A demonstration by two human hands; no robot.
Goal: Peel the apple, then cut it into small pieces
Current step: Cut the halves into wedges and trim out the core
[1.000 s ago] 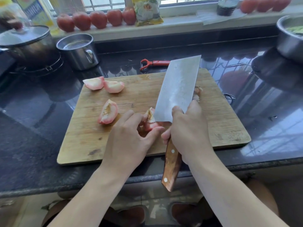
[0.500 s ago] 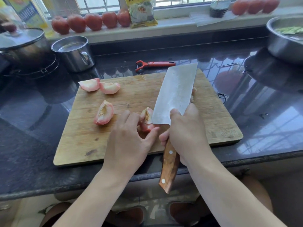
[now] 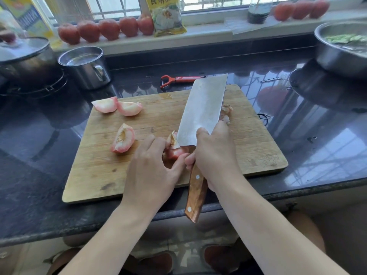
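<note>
Countertop: dark polished stone countertop (image 3: 317, 147), glossy, reflecting the window grille; its front edge runs along the near side.
Windowsill: pale ledge (image 3: 208, 33) at the far side, below a barred window.
Steel cup: handled metal cup (image 3: 85, 67) at far left on the counter; clear liquid inside.
Covered pot: dark pot (image 3: 25, 62) with a glass lid, on a burner stand at the far left edge; contents cannot be determined.
Steel bowl: large metal bowl (image 3: 341, 48) at far right; holds green vegetable pieces.
Sill items: row of red fruit (image 3: 105, 29) at left, printed yellow packet (image 3: 167, 15) in the middle, dark bottle (image 3: 258, 11) and further red fruit to the right.
Cutting board: wooden cutting board (image 3: 258, 147) lying flat at counter centre.
Apple pieces: two peeled wedges (image 3: 117, 106) touching each other at the board's far-left corner; one wedge (image 3: 123, 138) with its core side up, nearer the middle; one wedge (image 3: 174, 149) under the knife.
Left hand: left hand (image 3: 153, 171) with fingers curled over, thumb and fingertips pinching the wedge being cut.
Right hand: right hand (image 3: 214, 155) wrapped firmly around the cleaver (image 3: 202, 108) where blade meets wooden handle; blade tilted, its heel against the held wedge.
Scraps: small pale scraps (image 3: 226, 114) on the board just right of the blade.
Peeler: red-handled peeler (image 3: 180, 79) on the counter just beyond the board's far edge.
</note>
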